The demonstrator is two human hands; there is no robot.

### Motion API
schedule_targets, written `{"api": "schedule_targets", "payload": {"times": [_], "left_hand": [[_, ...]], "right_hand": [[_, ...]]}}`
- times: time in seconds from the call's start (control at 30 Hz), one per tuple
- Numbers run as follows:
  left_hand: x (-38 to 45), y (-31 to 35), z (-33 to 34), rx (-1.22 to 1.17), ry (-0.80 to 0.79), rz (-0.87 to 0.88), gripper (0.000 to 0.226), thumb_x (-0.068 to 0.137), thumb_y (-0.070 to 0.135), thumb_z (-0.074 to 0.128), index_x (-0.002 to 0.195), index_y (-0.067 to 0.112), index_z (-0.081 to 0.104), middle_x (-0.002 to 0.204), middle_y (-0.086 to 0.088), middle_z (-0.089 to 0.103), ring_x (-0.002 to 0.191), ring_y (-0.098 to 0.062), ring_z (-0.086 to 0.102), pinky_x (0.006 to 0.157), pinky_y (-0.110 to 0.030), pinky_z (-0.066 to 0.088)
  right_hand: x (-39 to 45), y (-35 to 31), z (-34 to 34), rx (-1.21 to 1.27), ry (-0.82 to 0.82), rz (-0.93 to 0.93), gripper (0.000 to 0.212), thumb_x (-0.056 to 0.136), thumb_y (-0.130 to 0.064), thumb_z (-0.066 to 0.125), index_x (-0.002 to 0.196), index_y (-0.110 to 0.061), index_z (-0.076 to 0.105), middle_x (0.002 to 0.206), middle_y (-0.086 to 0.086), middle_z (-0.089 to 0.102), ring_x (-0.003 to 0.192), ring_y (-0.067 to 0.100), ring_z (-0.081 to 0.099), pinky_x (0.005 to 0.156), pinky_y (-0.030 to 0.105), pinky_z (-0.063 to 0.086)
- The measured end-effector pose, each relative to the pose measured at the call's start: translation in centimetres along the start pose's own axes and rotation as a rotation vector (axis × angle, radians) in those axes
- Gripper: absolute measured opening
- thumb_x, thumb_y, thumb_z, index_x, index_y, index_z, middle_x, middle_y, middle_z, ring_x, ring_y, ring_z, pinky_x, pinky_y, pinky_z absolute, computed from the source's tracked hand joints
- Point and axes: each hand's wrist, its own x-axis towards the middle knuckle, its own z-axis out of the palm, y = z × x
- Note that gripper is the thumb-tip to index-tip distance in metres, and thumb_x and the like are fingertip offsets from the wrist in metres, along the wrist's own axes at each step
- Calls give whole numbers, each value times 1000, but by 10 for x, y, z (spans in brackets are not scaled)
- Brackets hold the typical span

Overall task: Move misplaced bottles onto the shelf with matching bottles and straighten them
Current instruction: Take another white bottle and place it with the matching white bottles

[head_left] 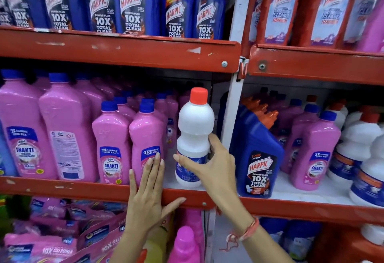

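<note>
A white bottle with a red cap (195, 125) stands upright at the right end of the middle left shelf, beside several pink Shakti bottles (113, 144). My right hand (209, 166) is wrapped around its lower half, over the blue label. My left hand (148, 190) lies flat with spread fingers against the red shelf edge (83, 190), its fingertips touching the front of a pink bottle (146, 138). More white red-capped bottles (361, 144) stand at the far right of the right-hand shelf.
Blue Harpic bottles (133, 3) fill the top left shelf and red ones (324, 9) the top right. A blue Harpic bottle (259, 158) and pink bottles (313, 150) stand on the right middle shelf. A white upright post (232, 113) divides the bays. Pink pouches (62, 231) lie below.
</note>
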Motion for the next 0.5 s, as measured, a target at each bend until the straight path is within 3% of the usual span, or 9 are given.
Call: {"api": "schedule_targets", "payload": {"times": [0.1, 0.17, 0.27, 0.5], "left_hand": [[0, 4, -11, 8, -68, -17, 103, 82, 81, 37, 149, 3, 31, 161, -11, 25, 149, -25, 21, 120, -61, 12], [1, 11, -22, -10, -88, -36, 103, 81, 81, 34, 150, 4, 31, 160, -12, 27, 149, -23, 22, 120, -63, 6], [7, 31, -42, -52, -42, -17, 103, 82, 80, 33, 149, 3, 31, 160, -13, 28, 148, -23, 23, 120, -63, 1], [23, 101, -70, -115, 45, 28, 101, 82, 77, 37, 150, 2, 29, 160, -14, 28, 150, -21, 19, 120, -63, 6]], "right_hand": [[-7, -3, -23, 60, -26, 5, 64, 51, -58, 81, 104, -30, 59, 95, -9, 74, 91, 11, 71, 79, 39, 60], [-12, -3, -40, 101, -48, 7, 62, 51, -55, 83, 102, -29, 60, 95, -7, 74, 91, 12, 71, 78, 40, 60], [-17, -3, -67, 155, -59, 10, 60, 52, -50, 84, 102, -27, 62, 95, -8, 75, 91, 11, 71, 79, 40, 60], [-25, 13, -148, 123, -59, -10, 65, 52, -52, 84, 110, -32, 64, 97, -15, 75, 92, 5, 71, 79, 36, 61]]}}
